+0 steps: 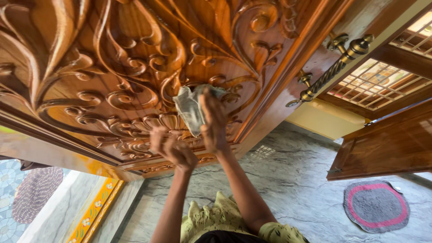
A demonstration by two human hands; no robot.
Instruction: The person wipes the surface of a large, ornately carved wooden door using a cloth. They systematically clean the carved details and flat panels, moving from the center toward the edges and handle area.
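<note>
Head view, tilted. We see the right hand (212, 123) closed in a grip on a crumpled grey-white cloth (190, 108), which it presses against the carved wooden door (112, 58), at the lower part of the scrollwork panel, just above the band of carved petals. The left hand (173, 148) holds nothing; its fingers (157, 135) are loosely spread and rest on the carving just beside and below the cloth, so its grip is open. Both bare forearms rise from the lower edge of the frame, above a yellow-green patterned garment (211, 216). To the right of the carved panel, a twisted brass pull handle (330, 72) is fixed to the door's plain frame strip. Beyond it we see a second, plainer wooden door leaf (387, 144) standing open, a latticed window (378, 83), a grey veined stone floor (288, 175), and an oval grey mat with a pink ring (375, 206) lying well apart from the hands
</note>
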